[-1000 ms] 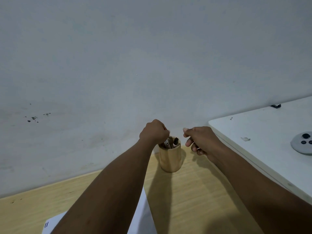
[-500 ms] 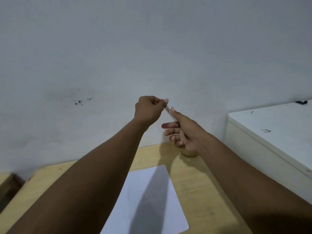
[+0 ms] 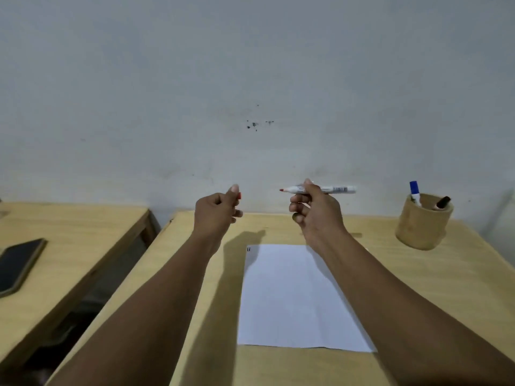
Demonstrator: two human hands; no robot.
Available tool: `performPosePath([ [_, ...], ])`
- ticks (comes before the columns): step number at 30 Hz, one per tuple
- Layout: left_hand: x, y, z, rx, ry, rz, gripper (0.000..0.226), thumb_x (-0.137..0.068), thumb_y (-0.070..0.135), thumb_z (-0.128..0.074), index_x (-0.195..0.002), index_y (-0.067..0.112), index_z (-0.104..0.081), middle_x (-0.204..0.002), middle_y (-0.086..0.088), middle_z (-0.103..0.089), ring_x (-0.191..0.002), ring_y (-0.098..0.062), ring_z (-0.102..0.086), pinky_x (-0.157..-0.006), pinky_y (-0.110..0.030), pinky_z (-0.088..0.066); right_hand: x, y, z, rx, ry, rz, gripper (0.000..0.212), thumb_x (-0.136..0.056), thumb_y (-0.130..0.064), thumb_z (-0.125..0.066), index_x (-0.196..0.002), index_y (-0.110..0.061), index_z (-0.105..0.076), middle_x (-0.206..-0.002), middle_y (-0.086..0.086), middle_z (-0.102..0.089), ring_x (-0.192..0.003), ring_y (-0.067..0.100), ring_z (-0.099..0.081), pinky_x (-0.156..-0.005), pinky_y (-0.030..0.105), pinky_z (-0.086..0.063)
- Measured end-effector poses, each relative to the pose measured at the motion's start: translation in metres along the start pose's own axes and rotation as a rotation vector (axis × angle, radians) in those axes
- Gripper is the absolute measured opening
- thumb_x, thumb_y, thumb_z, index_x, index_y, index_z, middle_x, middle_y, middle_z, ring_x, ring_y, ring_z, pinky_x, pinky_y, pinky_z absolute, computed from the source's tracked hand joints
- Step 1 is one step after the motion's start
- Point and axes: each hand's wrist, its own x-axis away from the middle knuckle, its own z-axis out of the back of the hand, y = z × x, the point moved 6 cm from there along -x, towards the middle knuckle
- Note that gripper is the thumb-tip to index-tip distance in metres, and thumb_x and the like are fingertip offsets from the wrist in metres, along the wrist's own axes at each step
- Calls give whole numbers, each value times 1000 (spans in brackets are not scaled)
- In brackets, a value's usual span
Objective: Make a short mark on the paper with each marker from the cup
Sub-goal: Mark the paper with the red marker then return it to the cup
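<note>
My right hand [image 3: 313, 211] holds a white marker [image 3: 334, 189] level above the table, its bare red tip pointing left. My left hand [image 3: 216, 211] is closed on the marker's red cap [image 3: 239, 195], a short way to the left of the tip. Below both hands a white sheet of paper [image 3: 292, 299] lies on the wooden table [image 3: 434, 277], with two small dark marks at its top left corner. At the right stands a wooden cup [image 3: 423, 224] with a blue-capped marker [image 3: 414, 191] and a black marker [image 3: 443, 203] in it.
A second wooden table [image 3: 69, 238] stands to the left across a dark gap, with a black phone [image 3: 19, 263] lying on it. A grey wall with a few dark specks rises directly behind both tables.
A marker came out of the cup and both hands moved left over the paper. The cap has come off: the left hand holds it, the right hand holds the marker. The view swung left.
</note>
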Motion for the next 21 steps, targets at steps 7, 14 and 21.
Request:
performPosePath([
  [7,11,-76,22,-691,-174,-107,17,-85,36,-73,-80,21,-68,-72,6,-70,-72,-17,-66,-60,-27,-46,-4,49,1,513,-78,86,9,-89,-12,-72,-83,-6,-72,-70,11,-74,-56,22,-72,-45,27,-48],
  [14,12,-89,10,-728,-243,-149,16,-78,40,-70,-83,25,-67,-67,8,-64,-65,-12,-59,-58,-27,-44,-13,91,12,821,-76,194,5,-84,-14,-76,-81,-10,-75,-71,4,-77,-58,21,-74,-62,37,-62],
  [21,11,-91,10,-740,-310,-170,39,-61,61,-79,-83,33,-60,-67,11,-59,-68,-10,-53,-59,-27,-37,-9,93,11,900,-143,246,10,-89,-22,-78,-85,-13,-76,-78,2,-79,-62,13,-75,-63,26,-58],
])
